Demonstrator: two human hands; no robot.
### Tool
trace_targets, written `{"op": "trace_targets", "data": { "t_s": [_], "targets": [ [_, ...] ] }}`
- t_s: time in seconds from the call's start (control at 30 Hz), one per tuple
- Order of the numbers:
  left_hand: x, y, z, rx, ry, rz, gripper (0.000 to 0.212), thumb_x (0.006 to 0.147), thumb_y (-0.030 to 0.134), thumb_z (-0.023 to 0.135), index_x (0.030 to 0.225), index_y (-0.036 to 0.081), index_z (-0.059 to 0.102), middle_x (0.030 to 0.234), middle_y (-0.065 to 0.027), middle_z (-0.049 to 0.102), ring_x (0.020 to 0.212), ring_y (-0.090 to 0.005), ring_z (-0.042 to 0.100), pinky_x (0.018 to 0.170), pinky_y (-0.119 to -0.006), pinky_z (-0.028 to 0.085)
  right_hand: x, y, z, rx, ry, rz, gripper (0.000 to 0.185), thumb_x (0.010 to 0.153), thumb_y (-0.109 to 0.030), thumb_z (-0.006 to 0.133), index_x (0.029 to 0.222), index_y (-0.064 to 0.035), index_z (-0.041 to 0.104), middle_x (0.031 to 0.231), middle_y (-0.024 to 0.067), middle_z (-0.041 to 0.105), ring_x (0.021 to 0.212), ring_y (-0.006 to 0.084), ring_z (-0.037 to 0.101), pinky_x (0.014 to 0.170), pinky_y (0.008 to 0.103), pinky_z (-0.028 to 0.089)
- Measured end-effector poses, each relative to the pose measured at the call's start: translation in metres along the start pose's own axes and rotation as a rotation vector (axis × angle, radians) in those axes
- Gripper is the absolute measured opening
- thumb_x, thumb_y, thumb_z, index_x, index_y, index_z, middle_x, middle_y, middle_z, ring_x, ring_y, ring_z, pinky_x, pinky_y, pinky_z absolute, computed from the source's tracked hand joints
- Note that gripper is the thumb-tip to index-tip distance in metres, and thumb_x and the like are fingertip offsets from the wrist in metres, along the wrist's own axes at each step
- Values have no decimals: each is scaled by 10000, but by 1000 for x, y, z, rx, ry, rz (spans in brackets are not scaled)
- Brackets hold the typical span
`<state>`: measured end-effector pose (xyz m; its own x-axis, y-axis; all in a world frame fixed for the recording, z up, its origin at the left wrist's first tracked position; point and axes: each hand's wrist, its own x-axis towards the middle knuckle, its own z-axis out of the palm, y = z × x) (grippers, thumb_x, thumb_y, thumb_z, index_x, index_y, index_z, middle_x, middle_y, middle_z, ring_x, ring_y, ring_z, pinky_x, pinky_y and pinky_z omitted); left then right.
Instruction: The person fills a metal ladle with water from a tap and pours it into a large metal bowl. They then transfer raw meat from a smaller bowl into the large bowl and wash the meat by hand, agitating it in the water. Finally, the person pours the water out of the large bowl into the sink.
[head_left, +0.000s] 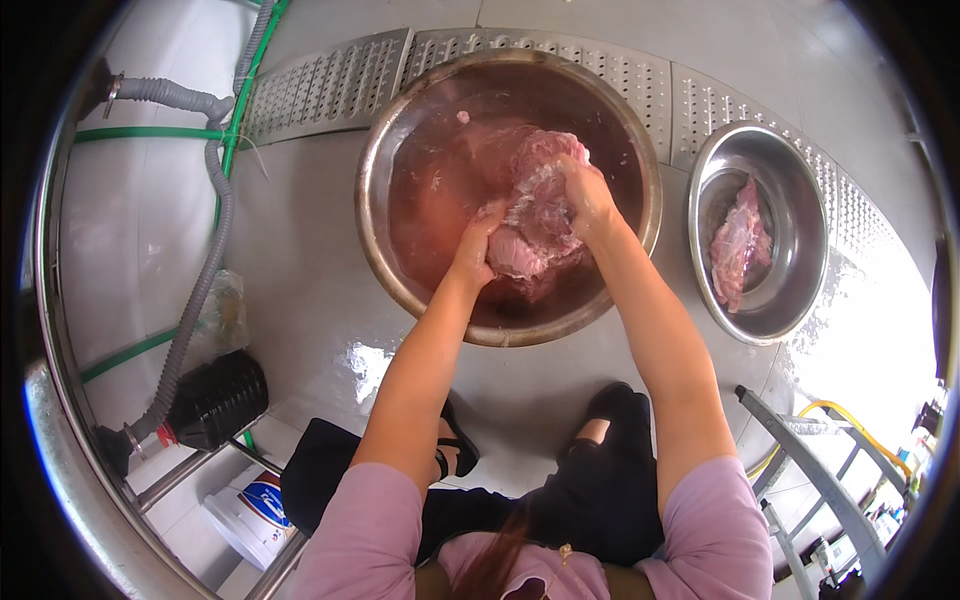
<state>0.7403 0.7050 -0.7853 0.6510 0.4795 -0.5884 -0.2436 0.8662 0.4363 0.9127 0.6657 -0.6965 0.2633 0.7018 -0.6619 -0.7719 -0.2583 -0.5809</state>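
A large round metal basin (371, 217) of reddish water stands on the floor in front of me. Both my hands hold one big piece of raw meat (544, 206), partly in the water. My left hand (480, 244) grips its lower left side, and my right hand (589, 196) grips its upper right side; some fingertips are hidden by the meat and water. A small pink scrap (463, 117) lies in the basin's upper part. To the right, another piece of raw meat (739, 244) rests in a smaller oval metal bowl (814, 277).
Perforated metal drain covers (322, 86) run behind the basin. On the left are a grey corrugated hose (199, 292), green pipes (150, 135), a black ribbed container (217, 401) and a white bucket (240, 517). A metal frame (817, 480) with a yellow hose (855, 420) stands lower right.
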Motion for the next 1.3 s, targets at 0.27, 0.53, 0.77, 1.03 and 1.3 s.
{"op": "trace_targets", "data": {
  "t_s": [0.27, 0.53, 0.77, 1.03, 1.3],
  "targets": [
    [-25, 2, -4, -24, 116, -51, 539, 812, 514, 479, 1148, 92, 473, 1071, -80, 538, 1111, -246, 412, 954, -462, 259, -76, -48, 39, -13, -86, -276, 160, 730, -95, 571, 841, 20, 590, 761, 100, 589, 648, 191, 585, 515, 295, 477],
    [-37, -2, -17, 126, 286, -73, 618, 797, 475, 528, 1225, 62, 359, 1256, -123, 352, 1146, -270, 366, 944, -484, 244, -131, -99, 73, -56, -222, -432, 170, 758, -117, 557, 815, 37, 602, 853, 123, 595, 772, 212, 578, 650, 358, 487],
    [-58, 10, -14, 185, 449, -95, 546, 820, 299, 538, 1254, 40, 330, 1290, -148, 305, 1149, -297, 366, 891, -468, 339, -143, -109, 93, -139, -153, -472, 173, 772, -139, 547, 897, -28, 591, 931, 85, 592, 858, 196, 562, 782, 329, 454],
    [-63, 14, -22, 250, 484, -73, 474, 801, 238, 557, 1165, 2, 367, 1243, -157, 332, 1079, -316, 402, 838, -476, 413, -162, -143, 63, -202, 9, -653, 211, 742, -169, 582, 921, -59, 600, 942, 59, 587, 863, 178, 552, 767, 325, 449],
    [-52, 42, -10, 319, 455, -22, 365, 787, 235, 573, 1059, 23, 452, 1073, -121, 435, 953, -253, 464, 791, -428, 446, -204, -220, -24, -276, 171, -858, 243, 741, -183, 582, 939, -45, 605, 946, 40, 589, 883, 155, 549, 806, 289, 425]
  ]
}}
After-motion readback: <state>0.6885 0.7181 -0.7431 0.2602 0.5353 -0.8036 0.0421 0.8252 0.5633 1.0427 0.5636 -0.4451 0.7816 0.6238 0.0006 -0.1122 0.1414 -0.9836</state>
